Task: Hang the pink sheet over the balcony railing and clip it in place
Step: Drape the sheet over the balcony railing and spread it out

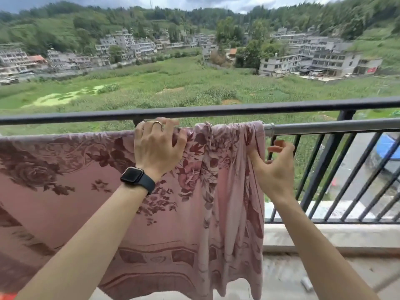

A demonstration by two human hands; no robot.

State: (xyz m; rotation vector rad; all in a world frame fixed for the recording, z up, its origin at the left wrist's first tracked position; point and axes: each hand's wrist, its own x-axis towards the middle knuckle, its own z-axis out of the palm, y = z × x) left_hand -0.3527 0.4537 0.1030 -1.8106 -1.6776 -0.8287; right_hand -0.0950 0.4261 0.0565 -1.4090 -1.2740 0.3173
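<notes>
The pink sheet [65, 191], printed with dark red flowers, hangs draped over a grey metal rail [324, 127] just inside the black balcony railing [238, 109]. Its right part is bunched into folds near the rail's joint. My left hand [158, 146], with a ring and a black watch on the wrist, grips the sheet's top edge on the rail. My right hand [275, 167] pinches the sheet's right edge just below the rail, with the other fingers spread. No clip shows in view.
Black vertical bars [324, 176] and a concrete ledge [324, 234] run along the right. A small pale object [306, 283] lies on the balcony floor. Beyond the railing are fields, buildings and a blue cover [387, 148] far below.
</notes>
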